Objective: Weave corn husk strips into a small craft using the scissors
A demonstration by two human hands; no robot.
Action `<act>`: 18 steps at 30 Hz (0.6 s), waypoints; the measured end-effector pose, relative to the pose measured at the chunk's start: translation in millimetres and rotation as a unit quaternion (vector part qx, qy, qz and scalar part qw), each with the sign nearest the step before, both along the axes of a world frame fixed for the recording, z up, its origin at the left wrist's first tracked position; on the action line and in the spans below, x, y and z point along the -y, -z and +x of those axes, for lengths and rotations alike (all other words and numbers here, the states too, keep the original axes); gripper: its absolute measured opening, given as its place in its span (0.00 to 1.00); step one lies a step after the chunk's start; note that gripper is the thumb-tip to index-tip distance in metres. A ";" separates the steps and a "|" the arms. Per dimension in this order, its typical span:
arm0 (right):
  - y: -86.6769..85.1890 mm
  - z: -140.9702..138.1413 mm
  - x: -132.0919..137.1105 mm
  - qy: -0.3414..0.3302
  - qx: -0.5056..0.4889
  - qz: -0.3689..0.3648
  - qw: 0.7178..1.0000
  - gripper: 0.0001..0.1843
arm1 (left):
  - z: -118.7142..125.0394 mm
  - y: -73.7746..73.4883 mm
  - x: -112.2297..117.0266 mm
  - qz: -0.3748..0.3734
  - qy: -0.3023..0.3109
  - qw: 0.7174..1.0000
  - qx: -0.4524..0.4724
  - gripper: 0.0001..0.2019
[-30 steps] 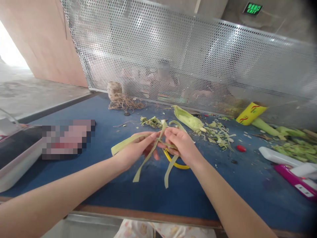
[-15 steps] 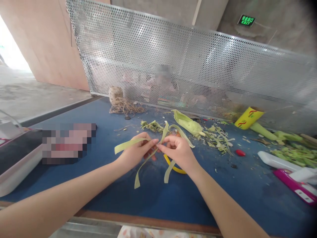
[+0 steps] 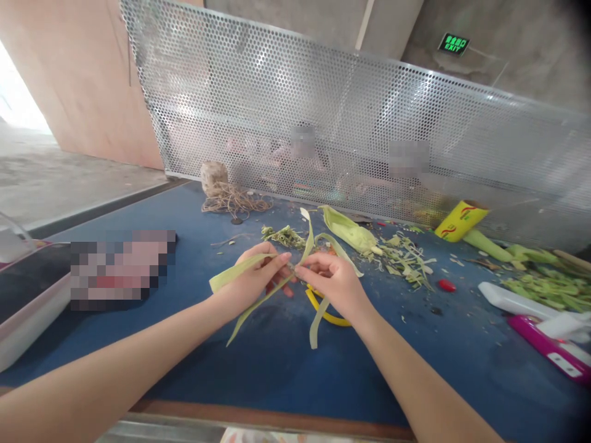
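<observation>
Head view, from the left edge: a pale-rimmed tray (image 3: 34, 329) with a dark inside stands on the blue table (image 3: 207, 384), and just beside it lies a pixelated item (image 3: 129, 264), so any writing there cannot be read. Farther back, a tangle of brown twine (image 3: 237, 200) lies against a stubby, stone-like block (image 3: 214, 177).

Toward the middle, the left hand (image 3: 249, 280) pinches pale green strips (image 3: 241, 271) between thumb and fingers. Just beside it, the right hand (image 3: 333, 277) has its grip pressed together on the same strips where they meet, raised above the table; loose ends fan out left, up and down. Under the right hand lies a yellow ring (image 3: 339, 320).

Behind it, a green husk (image 3: 348, 230) rests near a heap of shreds (image 3: 401, 261). Next comes a small red piece (image 3: 447, 285). High on the wall, a green-lit sign (image 3: 454, 43) reads "EXIT" beneath characters too small to make out. Below, a yellow tube (image 3: 462, 220) bears red curved marks and lettering too small to read. At far right sits a magenta-and-white device (image 3: 538, 338), its white patch showing small dark marks.
</observation>
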State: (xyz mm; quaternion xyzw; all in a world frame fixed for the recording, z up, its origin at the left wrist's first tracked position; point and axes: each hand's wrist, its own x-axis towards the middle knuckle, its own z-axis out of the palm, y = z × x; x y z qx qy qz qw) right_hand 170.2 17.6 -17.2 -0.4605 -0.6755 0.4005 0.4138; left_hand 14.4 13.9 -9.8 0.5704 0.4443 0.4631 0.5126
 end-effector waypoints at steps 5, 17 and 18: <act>0.8 1.9 -2.9 -0.001 -0.063 -0.032 0.997 0.12 | 0.2 3.1 1.8 -0.051 0.082 0.994 0.060 0.11; -11.5 10.5 -0.7 -0.082 -0.029 -0.119 0.989 0.12 | -1.7 4.9 0.1 -0.056 0.018 0.996 0.064 0.13; -14.8 14.5 -0.6 -0.091 -0.026 -0.123 0.988 0.13 | -2.0 4.3 -0.3 -0.056 0.004 0.996 0.064 0.12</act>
